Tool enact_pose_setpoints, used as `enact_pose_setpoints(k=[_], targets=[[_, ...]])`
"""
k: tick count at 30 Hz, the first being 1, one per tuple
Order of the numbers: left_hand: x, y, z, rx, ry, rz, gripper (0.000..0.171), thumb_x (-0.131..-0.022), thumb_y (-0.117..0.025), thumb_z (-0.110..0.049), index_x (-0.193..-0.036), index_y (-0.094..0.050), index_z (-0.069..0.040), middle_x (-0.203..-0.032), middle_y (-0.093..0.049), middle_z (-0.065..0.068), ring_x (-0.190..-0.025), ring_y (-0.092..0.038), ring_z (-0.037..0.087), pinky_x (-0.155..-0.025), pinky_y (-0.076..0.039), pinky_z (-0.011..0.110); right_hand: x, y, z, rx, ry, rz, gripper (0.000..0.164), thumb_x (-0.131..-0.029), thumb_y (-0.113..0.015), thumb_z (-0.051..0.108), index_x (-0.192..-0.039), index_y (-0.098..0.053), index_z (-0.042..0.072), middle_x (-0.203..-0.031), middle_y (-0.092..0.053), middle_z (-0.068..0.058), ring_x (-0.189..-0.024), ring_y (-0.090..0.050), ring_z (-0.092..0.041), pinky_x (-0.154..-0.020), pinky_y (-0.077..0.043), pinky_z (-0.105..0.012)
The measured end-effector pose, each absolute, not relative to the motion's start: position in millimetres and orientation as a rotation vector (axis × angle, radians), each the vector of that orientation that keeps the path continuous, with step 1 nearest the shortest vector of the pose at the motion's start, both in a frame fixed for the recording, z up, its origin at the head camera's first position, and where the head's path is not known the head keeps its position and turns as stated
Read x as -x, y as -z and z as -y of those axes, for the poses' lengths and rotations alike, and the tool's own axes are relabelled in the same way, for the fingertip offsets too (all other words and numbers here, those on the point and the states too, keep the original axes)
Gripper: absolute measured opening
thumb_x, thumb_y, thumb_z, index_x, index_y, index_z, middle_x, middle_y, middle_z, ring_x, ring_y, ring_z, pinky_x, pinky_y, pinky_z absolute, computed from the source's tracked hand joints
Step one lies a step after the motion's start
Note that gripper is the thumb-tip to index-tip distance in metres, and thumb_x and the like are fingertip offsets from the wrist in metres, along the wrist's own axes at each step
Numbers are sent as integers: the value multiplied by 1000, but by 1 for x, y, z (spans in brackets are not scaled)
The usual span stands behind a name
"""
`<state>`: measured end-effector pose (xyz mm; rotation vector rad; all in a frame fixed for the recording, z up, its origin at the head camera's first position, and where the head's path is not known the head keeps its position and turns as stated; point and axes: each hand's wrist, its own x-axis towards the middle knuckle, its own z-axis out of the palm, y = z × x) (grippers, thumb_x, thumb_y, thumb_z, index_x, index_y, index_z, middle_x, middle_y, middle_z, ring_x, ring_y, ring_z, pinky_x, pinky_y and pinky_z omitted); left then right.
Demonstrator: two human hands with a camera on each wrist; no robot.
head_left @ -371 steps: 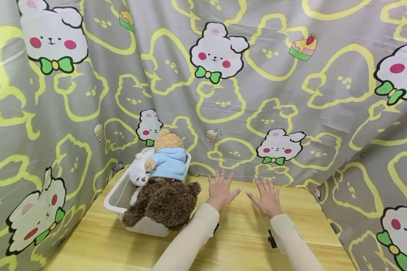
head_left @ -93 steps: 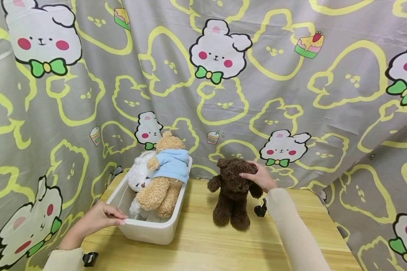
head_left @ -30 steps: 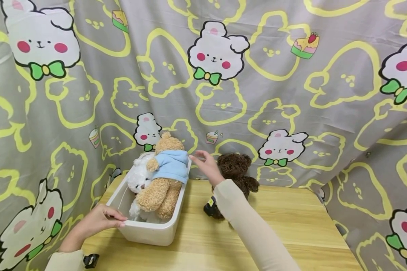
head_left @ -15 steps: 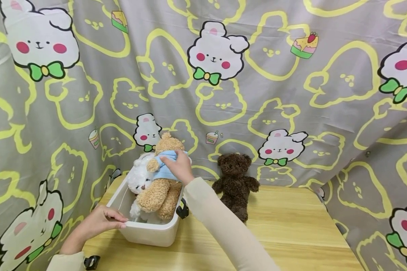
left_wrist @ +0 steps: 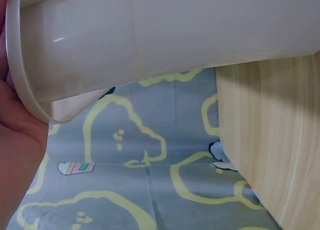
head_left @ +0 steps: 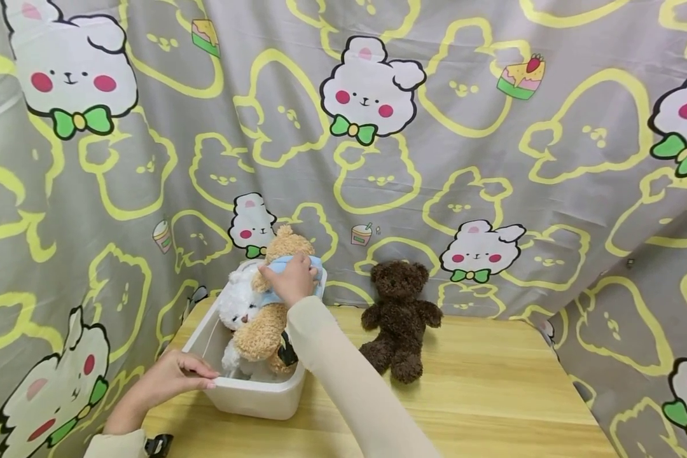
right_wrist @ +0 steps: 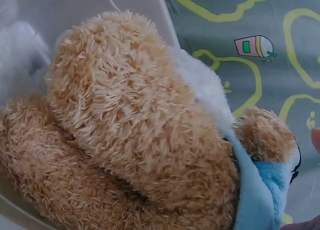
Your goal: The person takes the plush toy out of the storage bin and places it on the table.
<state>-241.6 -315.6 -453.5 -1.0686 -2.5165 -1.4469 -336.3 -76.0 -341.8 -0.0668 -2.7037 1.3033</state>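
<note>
On the left of the table, a white plastic bin holds two plush bears. My left hand pinches its near left rim between thumb and fingers. In the left wrist view, the palm sits at that rim. Lying on top inside is a tan teddy bear in a blue hoodie. My right hand grips it around the hoodie, covering much of its torso. The right wrist view shows the tan legs and the hoodie close up. A white teddy bear lies partly under the tan one.
A dark brown teddy bear leans back near the rear curtain, right of the bin. The wooden table meets a grey cartoon-print curtain behind and at the sides. My right forearm crosses in front of the brown bear's foot.
The brown bear was taken from the bin and set on the table. My right hand then left it and moved left onto the tan bear. My left hand stays on the bin's rim.
</note>
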Motion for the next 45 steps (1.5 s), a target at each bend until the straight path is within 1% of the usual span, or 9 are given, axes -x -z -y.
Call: enact_pose_setpoints(k=[6,14,18,22,30,35,39,42,45], targets=[[241,453,315,1062,1458,2509,13,-75,-74,4,-84,-77,-6,-83,-73,4,-76,-65,4,-61,-53,21,337,346,84,103,-1174,2753,91,-77,-69,56,-144,-35,4,-146,-35,-15,-126,-35,-39,-100,-32,-57],[242,454,315,1107,1498,2502,16,-76,-72,6,-86,-77,-5,-85,-73,4,-78,-66,5,-62,-53,22,340,351,85,52,-1098,2804,67,-80,-68,50,-140,-47,28,-150,-28,-19,-133,-26,-47,-100,-28,-63],[242,453,315,1113,1511,2494,16,-76,-71,8,-86,-76,-4,-85,-73,5,-77,-66,6,-61,-53,22,340,351,83,-5,-1087,2826,54,-83,-65,45,-134,-53,32,-152,-24,-20,-134,-23,-49,-100,-26,-66],[241,451,315,1096,1533,2498,16,-76,-71,8,-86,-76,-3,-85,-72,4,-77,-66,6,-61,-53,23,342,352,82,-2,-1094,2832,50,-84,-62,45,-131,-56,31,-152,-24,-20,-133,-24,-49,-99,-26,-67],[240,452,312,1075,1530,2494,14,-76,-72,7,-84,-76,-4,-84,-73,4,-76,-66,6,-60,-54,23,347,359,85,100,-1054,2799,60,-83,-58,61,-133,-52,28,-146,-32,-18,-130,-30,-49,-94,-30,-69],[239,454,311,1087,1510,2486,14,-75,-72,7,-83,-76,-4,-83,-73,4,-75,-66,5,-60,-53,22,350,365,84,136,-1058,2787,54,-82,-65,47,-128,-52,21,-142,-34,-17,-127,-33,-46,-90,-33,-68],[240,454,311,1070,1512,2501,12,-76,-72,6,-83,-76,-3,-83,-72,3,-75,-65,5,-60,-53,23,352,366,82,172,-1116,2771,71,-78,-70,36,-137,-40,13,-144,-32,-16,-127,-33,-42,-92,-34,-65],[240,454,313,1055,1509,2513,12,-76,-73,6,-83,-76,-4,-83,-73,3,-75,-65,5,-59,-53,23,353,366,80,183,-1163,2764,85,-76,-72,36,-144,-30,9,-146,-28,-18,-127,-32,-42,-95,-34,-63],[240,454,314,1051,1515,2517,12,-76,-72,6,-83,-76,-3,-83,-73,3,-75,-65,5,-59,-53,23,353,366,77,178,-1188,2794,90,-76,-73,39,-146,-26,8,-148,-25,-23,-130,-29,-45,-97,-33,-63]])
